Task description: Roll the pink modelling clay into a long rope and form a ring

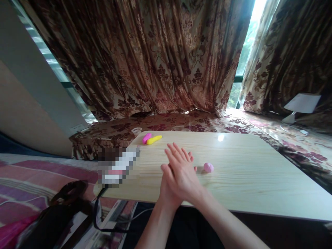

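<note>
Hands, two in all, laid one over the other above the near part of the bench (246, 186): right hand (182, 170) on top, left hand (166, 183) underneath, set crosswise. Fingers of the right stretched out and pointing away; of the left, only the thumb and a few fingertips in sight past the right hand's edges. Pressed palm to palm, by the look of it — impossible to tell from here whether holding anything between.

On the bench, by count: one pink lump (208, 167), one yellow piece (154, 139), one magenta piece (146, 138). Closest to the hands, the pink lump, just right of the fingertips and apart from them, resting on bare wood grain. Pale, roughly ball-shaped, a little uneven in outline. At the far left corner, the yellow piece — long, smooth, lying at a slant — right beside the magenta piece, shorter and of deeper pink. Just past that corner, one small clear cup (136, 130). At the left edge, one pixelated item (119, 167), mostly white, too obscured to name. Behind, brown patterned curtains (155, 62); far to the right, one white-shaded lamp (302, 103).
</note>
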### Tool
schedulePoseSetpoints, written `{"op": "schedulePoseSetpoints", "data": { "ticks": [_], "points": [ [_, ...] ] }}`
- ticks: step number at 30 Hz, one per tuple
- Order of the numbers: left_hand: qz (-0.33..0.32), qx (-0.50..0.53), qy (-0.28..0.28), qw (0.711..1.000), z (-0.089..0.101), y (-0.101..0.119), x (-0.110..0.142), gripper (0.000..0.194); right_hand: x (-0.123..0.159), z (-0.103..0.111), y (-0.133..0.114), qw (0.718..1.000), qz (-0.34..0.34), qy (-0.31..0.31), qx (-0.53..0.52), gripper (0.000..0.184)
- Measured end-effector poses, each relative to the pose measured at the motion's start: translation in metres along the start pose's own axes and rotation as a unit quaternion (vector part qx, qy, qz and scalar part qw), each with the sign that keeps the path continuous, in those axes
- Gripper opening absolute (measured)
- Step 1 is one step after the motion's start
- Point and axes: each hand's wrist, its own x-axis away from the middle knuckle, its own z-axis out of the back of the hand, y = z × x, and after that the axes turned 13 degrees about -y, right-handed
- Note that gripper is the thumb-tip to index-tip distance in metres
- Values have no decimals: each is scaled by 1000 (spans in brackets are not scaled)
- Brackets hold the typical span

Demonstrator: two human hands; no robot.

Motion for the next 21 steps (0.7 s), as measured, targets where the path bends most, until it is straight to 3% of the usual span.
{"op": "schedulePoseSetpoints", "data": {
  "ticks": [2,4,7,11,14,17,19,21],
  "points": [
    [14,-4,-6,1000,2,2,0,42,4,-1,6,1000,-16,-23,-4,44],
    [3,-30,-12,999,4,4,-1,41,13,-4,4,997,36,-70,-11,49],
    [-17,-78,-14,997,5,-2,-3,42,16,-6,-5,992,94,-87,-13,53],
    [11,-85,-16,996,3,-7,-1,46,3,-1,1,999,-38,-29,-16,48],
    [16,-71,-28,997,7,3,-4,45,11,3,3,998,7,-65,-12,46],
    [4,-54,-31,998,11,4,-10,52,17,3,-8,989,106,-99,-21,53],
    [20,-51,-28,998,9,-2,-11,51,10,3,-9,995,76,-60,-23,50],
    [38,-51,-32,998,6,-4,-7,47,2,4,-3,1000,-9,-13,-25,49]
  ]
}}
